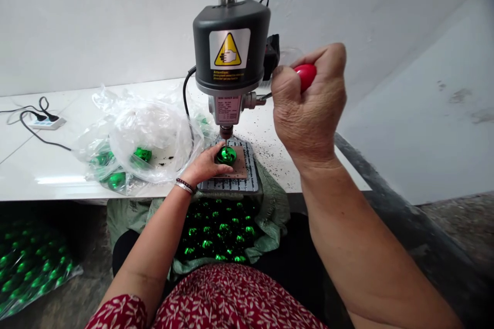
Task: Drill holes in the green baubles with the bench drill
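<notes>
A shiny green ball (227,155) rests on a brown board (241,163) on the slotted grey base of a bench drill (231,46). My left hand (206,164) holds the ball from its left side, thumb in front and fingers behind. The drill bit (226,142) comes down to the top of the ball; whether it has entered the surface cannot be made out. My right hand (309,97) is wrapped round the red knob (305,76) of the drill's lever, to the right of the drill head.
Clear plastic bags (150,128) with green balls lie left on the white table (46,164). A power strip (48,122) with black cords is further left. An open green sack (272,216) of green balls sits below the table edge; another bag (34,262) is at lower left. Dark shavings lie about.
</notes>
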### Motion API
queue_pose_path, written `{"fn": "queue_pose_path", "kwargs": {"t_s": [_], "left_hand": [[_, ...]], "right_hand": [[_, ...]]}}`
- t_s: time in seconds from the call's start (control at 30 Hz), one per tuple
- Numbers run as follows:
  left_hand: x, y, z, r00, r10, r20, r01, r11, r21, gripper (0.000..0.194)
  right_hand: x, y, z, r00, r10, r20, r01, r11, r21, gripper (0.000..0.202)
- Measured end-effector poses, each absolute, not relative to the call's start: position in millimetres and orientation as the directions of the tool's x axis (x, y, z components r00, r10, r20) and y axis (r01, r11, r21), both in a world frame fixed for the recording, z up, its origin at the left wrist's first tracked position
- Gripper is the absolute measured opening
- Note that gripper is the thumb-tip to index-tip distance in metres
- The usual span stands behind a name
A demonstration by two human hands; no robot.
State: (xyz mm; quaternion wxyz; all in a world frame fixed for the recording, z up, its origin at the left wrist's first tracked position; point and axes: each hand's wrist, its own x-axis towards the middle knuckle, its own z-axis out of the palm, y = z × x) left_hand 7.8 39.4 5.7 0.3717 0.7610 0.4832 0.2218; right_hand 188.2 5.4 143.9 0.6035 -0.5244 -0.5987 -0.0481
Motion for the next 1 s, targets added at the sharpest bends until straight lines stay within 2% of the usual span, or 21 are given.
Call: {"fn": "queue_pose_path", "kwargs": {"t_s": [0.1,0.23,0.4,0.47,0.7,1.0], "left_hand": [[16.3,32.4,7.1,0.346,0.938,-0.004,0.609,-0.221,0.762,0.093],[36.5,19.8,7.7,0.125,0.991,0.049,0.758,-0.127,0.64,0.086],[53.5,12.5,2.6,-0.053,0.992,0.115,0.822,-0.022,0.569,0.063],[51.9,13.0,1.7,-0.031,0.992,0.121,0.824,-0.043,0.564,0.054],[32.6,16.1,7.4,0.186,0.98,0.065,0.755,-0.185,0.628,0.045],[29.6,19.1,5.4,0.185,0.982,0.043,0.714,-0.164,0.681,0.047]], "right_hand": [[189.1,5.7,143.3,0.284,0.563,0.776,0.702,0.429,-0.568,0.016],[187.5,4.9,143.6,0.291,0.546,0.786,0.7,0.438,-0.564,0.015],[186.0,5.2,143.0,0.293,0.481,0.826,0.711,0.468,-0.525,0.016],[185.8,5.3,142.9,0.297,0.458,0.838,0.721,0.469,-0.511,0.015],[186.4,6.7,141.6,0.291,0.464,0.837,0.703,0.49,-0.516,0.016],[184.8,0.4,138.7,0.315,0.464,0.828,0.726,0.444,-0.526,0.017]]}}
